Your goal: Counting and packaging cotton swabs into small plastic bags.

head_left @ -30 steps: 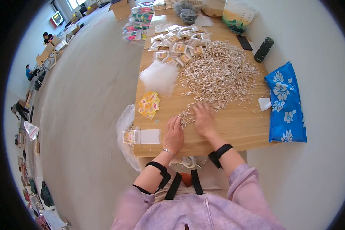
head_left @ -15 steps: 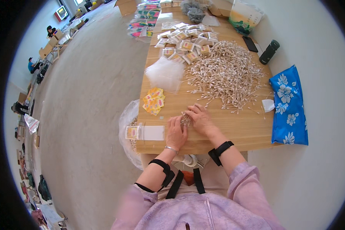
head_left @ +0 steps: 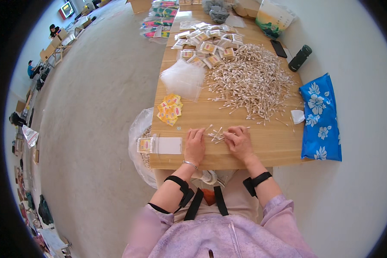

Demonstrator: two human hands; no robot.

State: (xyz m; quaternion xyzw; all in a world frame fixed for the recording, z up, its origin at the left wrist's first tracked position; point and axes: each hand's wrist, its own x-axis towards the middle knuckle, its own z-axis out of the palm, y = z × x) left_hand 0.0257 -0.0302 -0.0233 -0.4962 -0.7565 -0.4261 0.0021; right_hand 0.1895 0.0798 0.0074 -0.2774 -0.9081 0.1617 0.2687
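Near the table's front edge, my left hand is closed at the left end of a small loose bunch of cotton swabs, with swab ends showing by its fingers. At the bunch's right side my right hand has its fingers closed on swabs, one end poking out past them. Between the hands several swabs lie crossed on the wood. Beyond them spreads a large heap of cotton swabs. Left of my left hand is a clear bag with a block of swabs and a yellow label, beside a white flat piece.
Yellow label cards, clear empty bags and filled swab packs line the table's left side. A blue flowered cushion, black bottle and phone are along the right. A plastic sack hangs by the left edge.
My hands have moved apart, the right one shifting rightward. Swabs that were bunched between them now lie spread and crossed. The whole view has shifted slightly.
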